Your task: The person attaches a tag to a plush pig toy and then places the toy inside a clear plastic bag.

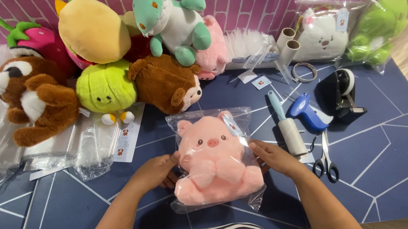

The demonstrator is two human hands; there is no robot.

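A pink plush pig (213,159) lies face up inside a clear plastic bag (235,118) on the dark blue table (388,154). My left hand (156,173) presses the bag's left side by the pig's arm. On the other side, my right hand (275,157) grips the bag's right edge. Both hands hold the bagged pig between them.
A heap of plush toys (104,54) fills the back left, beside a stack of empty clear bags (48,149). To the right lie a lint roller (288,127), a blue tagging gun (306,112), scissors (326,161), a black tape dispenser (344,95) and two bagged toys (351,27).
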